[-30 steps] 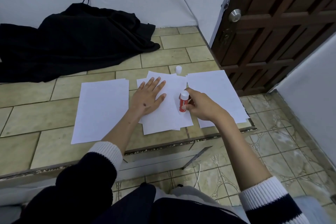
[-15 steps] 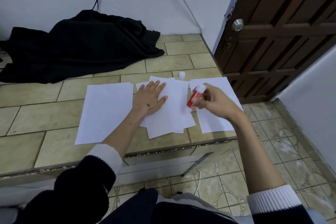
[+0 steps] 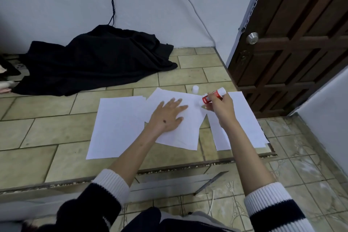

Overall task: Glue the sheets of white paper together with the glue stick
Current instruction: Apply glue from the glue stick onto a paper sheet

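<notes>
Three lots of white paper lie on a raised tiled ledge (image 3: pixel 47 160): a left sheet (image 3: pixel 114 128), a middle stack (image 3: pixel 188 128) and a right sheet (image 3: pixel 243 118). My left hand (image 3: pixel 167 117) presses flat on the middle stack, fingers spread. My right hand (image 3: pixel 220 107) holds a red and white glue stick (image 3: pixel 213 95) tilted above the stack's far right corner, its glue end pointing down and left. Whether the tip touches the paper is unclear. The stick's white cap (image 3: pixel 195 88) stands on the tiles just beyond the papers.
A black cloth (image 3: pixel 98 60) is heaped at the back left against the wall. A brown wooden door (image 3: pixel 293 43) stands at the right. The ledge drops to a lower patterned floor (image 3: pixel 293 165) at the front and right; a metal strip (image 3: pixel 178 182) lies below its edge.
My right hand lifted the glue stick from the stack's right edge, carried it to the far right corner and turned it over. The left hand stayed on the stack. The camera tilted up.
</notes>
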